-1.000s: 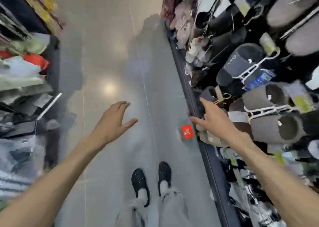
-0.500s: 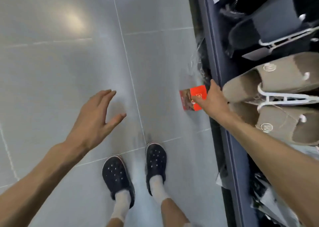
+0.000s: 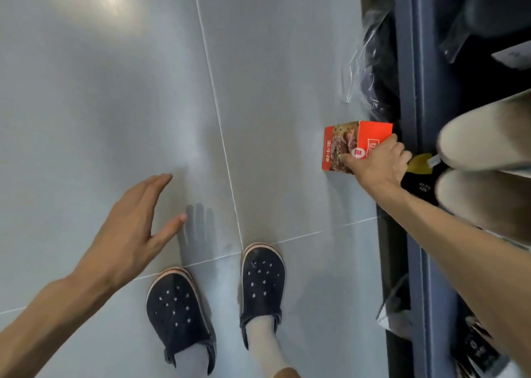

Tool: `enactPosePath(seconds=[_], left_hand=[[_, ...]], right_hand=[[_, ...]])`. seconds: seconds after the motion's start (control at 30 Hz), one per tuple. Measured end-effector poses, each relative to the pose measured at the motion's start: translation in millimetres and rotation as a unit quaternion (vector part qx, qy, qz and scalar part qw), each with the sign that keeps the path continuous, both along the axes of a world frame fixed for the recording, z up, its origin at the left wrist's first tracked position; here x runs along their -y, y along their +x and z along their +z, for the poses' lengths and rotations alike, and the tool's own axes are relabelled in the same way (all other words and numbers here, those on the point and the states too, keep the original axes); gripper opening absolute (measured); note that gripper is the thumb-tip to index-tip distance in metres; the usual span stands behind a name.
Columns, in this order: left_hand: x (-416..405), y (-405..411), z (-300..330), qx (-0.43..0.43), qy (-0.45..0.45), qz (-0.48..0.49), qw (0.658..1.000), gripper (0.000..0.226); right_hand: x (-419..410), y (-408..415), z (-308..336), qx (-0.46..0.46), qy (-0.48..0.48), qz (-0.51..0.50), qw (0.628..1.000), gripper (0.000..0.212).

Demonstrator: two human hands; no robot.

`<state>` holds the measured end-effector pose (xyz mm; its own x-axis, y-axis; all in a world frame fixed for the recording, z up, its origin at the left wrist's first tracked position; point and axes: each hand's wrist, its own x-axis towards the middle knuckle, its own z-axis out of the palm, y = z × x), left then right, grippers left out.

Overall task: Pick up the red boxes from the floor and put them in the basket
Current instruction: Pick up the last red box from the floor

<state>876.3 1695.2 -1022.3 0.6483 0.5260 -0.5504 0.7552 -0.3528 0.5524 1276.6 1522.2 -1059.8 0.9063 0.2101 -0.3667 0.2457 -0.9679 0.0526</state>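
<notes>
One red box (image 3: pixel 347 145) stands on the floor (image 3: pixel 143 90), gripped at its near corner by the right hand (image 3: pixel 376 163); the left hand (image 3: pixel 129 231) hovers empty, fingers spread, well apart.

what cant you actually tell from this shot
- Basket: not in the head view at all.
- Red box: its near right corner is covered by the right hand, so the grip there is unclear.
- Box print: too small to read.
- Pale slippers: blurred and cut by the right edge.
- Whether other boxes remain: out of frame.
</notes>
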Motion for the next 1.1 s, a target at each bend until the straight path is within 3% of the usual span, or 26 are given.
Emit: enactPosePath(seconds=[0.17, 0.3, 0.47, 0.63, 0.83, 1.1], left_hand=[[-9.5, 3.8, 5.6, 0.011, 0.010, 0.007, 1.000, 0.070], [-28.9, 11.5, 42.2, 0.021, 0.034, -0.008, 0.999, 0.071], [-64.2, 27.0, 129.0, 0.039, 0.074, -0.025, 0.996, 0.073], [-101.3, 31.0, 253.6, 0.066, 0.138, -0.021, 0.988, 0.073], [-132.3, 12.5, 435.1, 0.118, 0.220, 0.008, 0.968, 0.074], [-144.0, -51.1, 663.1, 0.152, 0.321, 0.037, 0.934, 0.073]], right_hand=[[-3.0, 4.6, 5.1, -0.052, 0.086, -0.079, 0.992, 0.103], [-19.9, 3.6, 46.0, -0.109, 0.090, -0.029, 0.990, 0.103], [-63.3, -12.0, 146.5, -0.170, 0.153, 0.061, 0.972, 0.101], [-132.6, -25.6, 293.6, -0.196, 0.223, 0.150, 0.943, 0.089], [-207.4, -50.3, 520.9, -0.209, 0.300, 0.264, 0.893, 0.079], [-247.4, -107.7, 818.3, -0.209, 0.322, 0.416, 0.824, 0.081]])
